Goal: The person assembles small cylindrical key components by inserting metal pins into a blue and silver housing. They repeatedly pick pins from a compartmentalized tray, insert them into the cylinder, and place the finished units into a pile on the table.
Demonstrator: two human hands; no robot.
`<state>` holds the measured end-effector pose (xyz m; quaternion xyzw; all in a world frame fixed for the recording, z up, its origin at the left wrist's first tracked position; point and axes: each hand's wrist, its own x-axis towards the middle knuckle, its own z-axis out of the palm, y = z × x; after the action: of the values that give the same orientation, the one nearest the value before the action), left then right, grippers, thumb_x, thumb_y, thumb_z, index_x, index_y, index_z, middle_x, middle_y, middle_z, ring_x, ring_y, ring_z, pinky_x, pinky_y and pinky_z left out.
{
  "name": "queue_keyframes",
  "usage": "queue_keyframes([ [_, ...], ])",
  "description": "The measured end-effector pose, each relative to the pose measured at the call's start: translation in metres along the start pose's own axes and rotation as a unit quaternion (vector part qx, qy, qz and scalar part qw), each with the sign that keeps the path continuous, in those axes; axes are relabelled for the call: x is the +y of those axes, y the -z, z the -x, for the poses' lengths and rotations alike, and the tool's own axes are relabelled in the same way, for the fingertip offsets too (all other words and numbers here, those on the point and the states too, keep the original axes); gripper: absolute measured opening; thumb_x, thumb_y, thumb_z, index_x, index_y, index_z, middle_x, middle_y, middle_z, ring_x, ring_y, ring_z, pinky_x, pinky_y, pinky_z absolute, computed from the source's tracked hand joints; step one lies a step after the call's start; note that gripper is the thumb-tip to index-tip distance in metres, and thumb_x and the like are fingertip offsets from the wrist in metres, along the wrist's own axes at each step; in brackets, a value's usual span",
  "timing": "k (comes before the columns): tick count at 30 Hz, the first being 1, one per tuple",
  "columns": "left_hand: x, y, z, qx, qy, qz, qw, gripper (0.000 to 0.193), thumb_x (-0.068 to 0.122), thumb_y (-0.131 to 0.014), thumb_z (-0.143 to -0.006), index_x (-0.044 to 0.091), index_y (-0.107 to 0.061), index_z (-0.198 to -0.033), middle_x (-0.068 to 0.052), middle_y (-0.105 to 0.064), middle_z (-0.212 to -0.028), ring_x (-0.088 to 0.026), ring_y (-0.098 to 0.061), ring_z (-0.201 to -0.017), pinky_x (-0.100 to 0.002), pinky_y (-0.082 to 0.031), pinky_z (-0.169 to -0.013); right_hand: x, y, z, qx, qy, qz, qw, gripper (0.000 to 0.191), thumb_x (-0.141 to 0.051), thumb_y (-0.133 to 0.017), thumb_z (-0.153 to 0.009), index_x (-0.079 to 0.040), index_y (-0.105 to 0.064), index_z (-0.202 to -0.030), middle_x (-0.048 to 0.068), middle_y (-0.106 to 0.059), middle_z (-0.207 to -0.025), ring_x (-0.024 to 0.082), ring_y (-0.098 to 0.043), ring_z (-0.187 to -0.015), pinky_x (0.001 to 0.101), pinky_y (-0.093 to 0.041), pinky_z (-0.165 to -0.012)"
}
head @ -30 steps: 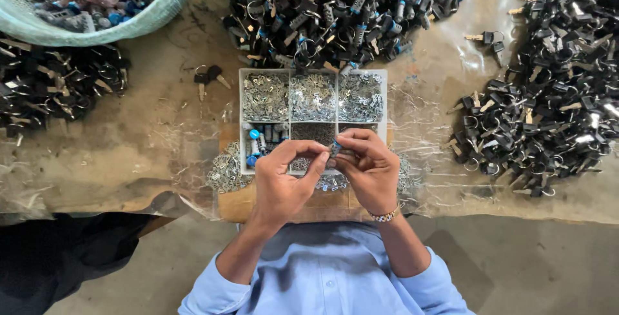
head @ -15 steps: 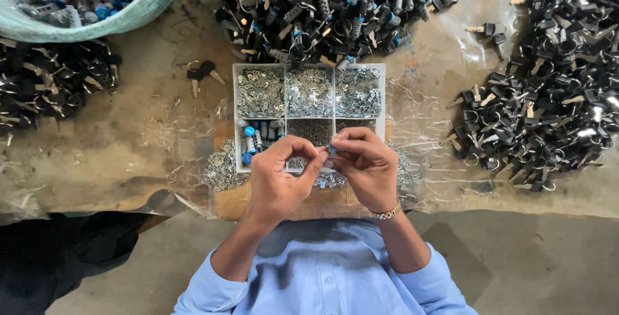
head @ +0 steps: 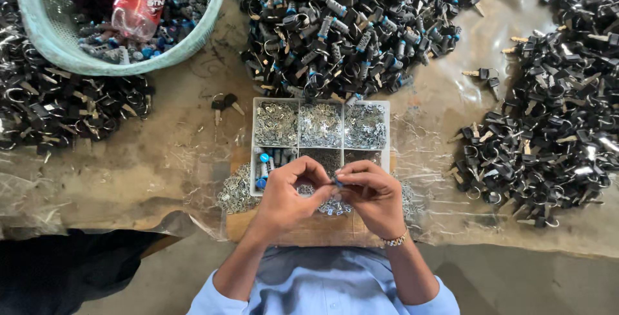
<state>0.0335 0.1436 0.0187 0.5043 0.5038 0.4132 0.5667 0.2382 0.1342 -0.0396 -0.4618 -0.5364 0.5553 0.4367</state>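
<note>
Two hands pinch one small blue-tipped part together, just in front of a compartment tray.

Since a moment ago the hands have barely shifted; the left hand (head: 284, 192) and right hand (head: 374, 192) stay fingertip to fingertip, each grip pinching the small part (head: 336, 180), so the fiddly joining goes on. The compartment tray (head: 320, 136) holds silvery bits and some blue-capped pieces; the green basket (head: 64, 57) holds similar parts and a red bottle (head: 140, 2). Key heaps (head: 548, 115) cover the tabletop (head: 161, 160).

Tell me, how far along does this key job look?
Done, seemingly: a heap of keys with blue pieces at the top. In hand: left hand and right hand pinch a small part over the compartment tray. Left: plain black keys piled at the right.
</note>
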Motion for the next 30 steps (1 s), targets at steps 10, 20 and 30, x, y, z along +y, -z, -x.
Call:
queue_keyframes([
  [10,0.000,-0.011,-0.003,0.095,-0.197,-0.436,0.873,0.009,0.018,-0.075,-0.088,0.011,-0.073,-0.091,-0.004,-0.066,-0.088,-0.028,-0.054,-0.089,-0.041,-0.046,-0.082,0.000,-0.010,-0.005,0.070,-0.018,-0.126,0.989,0.038,0.021,-0.068,-0.084,0.007,-0.067,-0.120,0.012,-0.062,-0.131,0.017,-0.068,-0.110,0.0258,-0.061,-0.092],
  [20,0.000,-0.007,0.001,0.119,-0.206,-0.371,0.898,0.008,0.012,-0.075,-0.087,0.009,-0.073,-0.094,-0.003,-0.071,-0.092,-0.027,-0.059,-0.090,-0.037,-0.049,-0.081,-0.006,-0.011,-0.008,0.065,-0.022,-0.093,0.993,0.040,0.021,-0.071,-0.082,0.007,-0.067,-0.119,0.012,-0.061,-0.131,0.017,-0.068,-0.111,0.0267,-0.061,-0.093],
  [30,0.002,-0.019,-0.008,0.088,-0.166,-0.482,0.856,0.011,0.013,-0.081,-0.079,0.008,-0.072,-0.082,-0.006,-0.068,-0.081,-0.030,-0.059,-0.086,-0.043,-0.048,-0.078,-0.005,-0.011,-0.009,0.061,-0.010,-0.117,0.991,0.041,0.023,-0.069,-0.082,0.006,-0.067,-0.119,0.012,-0.061,-0.131,0.018,-0.068,-0.115,0.0275,-0.061,-0.095],
])
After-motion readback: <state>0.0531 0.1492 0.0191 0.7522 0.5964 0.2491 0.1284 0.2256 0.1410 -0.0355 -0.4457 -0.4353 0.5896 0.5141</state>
